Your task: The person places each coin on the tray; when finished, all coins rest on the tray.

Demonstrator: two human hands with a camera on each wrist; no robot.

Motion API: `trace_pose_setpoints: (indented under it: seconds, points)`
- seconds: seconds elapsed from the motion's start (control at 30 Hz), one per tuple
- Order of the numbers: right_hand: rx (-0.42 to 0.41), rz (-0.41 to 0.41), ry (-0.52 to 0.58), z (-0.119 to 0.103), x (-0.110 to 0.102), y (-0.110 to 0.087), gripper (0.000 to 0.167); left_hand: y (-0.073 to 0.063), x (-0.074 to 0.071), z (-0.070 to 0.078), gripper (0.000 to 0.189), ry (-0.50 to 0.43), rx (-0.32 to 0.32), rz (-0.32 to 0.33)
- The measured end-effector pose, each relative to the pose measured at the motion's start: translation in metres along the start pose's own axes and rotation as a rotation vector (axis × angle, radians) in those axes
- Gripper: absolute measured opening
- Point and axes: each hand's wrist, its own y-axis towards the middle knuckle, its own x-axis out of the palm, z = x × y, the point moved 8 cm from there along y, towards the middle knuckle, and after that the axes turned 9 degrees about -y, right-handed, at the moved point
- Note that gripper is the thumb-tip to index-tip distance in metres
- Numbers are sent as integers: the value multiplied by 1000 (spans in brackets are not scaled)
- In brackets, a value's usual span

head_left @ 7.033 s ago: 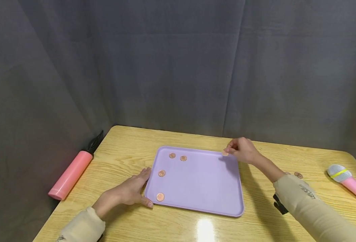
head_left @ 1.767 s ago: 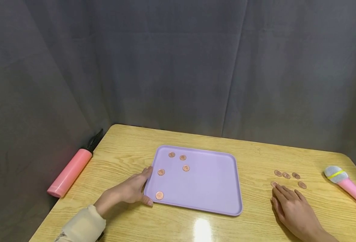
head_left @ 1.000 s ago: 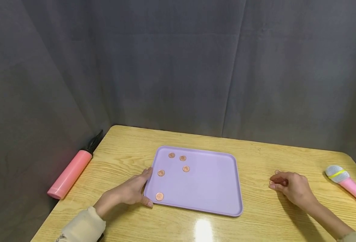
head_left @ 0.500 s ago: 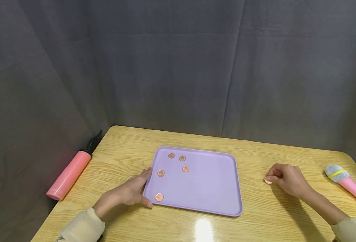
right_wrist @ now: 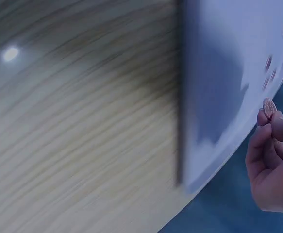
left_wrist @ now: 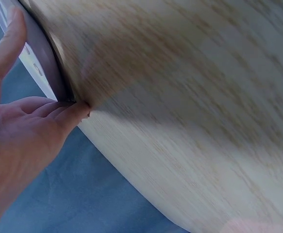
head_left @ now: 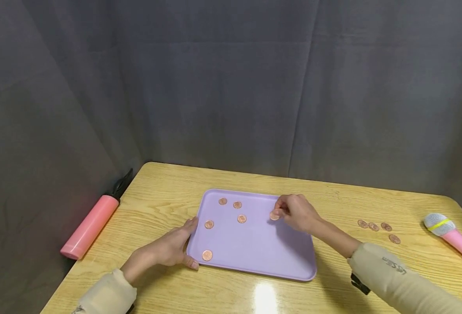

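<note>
Right hand [head_left: 299, 213], held above the purple tray [head_left: 254, 250], pinches a coin [head_left: 274, 216]; left hand [head_left: 171, 247], extended and unclenched, touches the tray's left edge.

In the head view, the right hand [head_left: 297, 212] hides the far-right corner of the lilac rectangular tray [head_left: 250, 250]; the edge crops the pink, grey-headed microphone [head_left: 456, 240].

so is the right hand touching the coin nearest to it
Touching. The right wrist view shows it: the right hand pinches the coin, part of which sticks out past the grip.
</note>
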Motion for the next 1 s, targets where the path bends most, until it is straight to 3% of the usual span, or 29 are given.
trace_pose_setpoints:
  seconds: [0.17, 0.33, 0.6, 1.0]
  points:
    - [-55, -105, 50, -41, 27, 13, 18, 1, -1, -1, 119, 1, -7, 1]
    - [-87, -146, 33, -65, 47, 17, 21, 0, -2, -1, 118, -3, -4, 1]
    - [-52, -154, 37, -73, 60, 15, 16, -3, 0, -1, 120, -15, -5, -4]
    - [-103, -130, 41, -72, 65, 12, 15, -2, 0, -1, 119, -14, -4, -4]
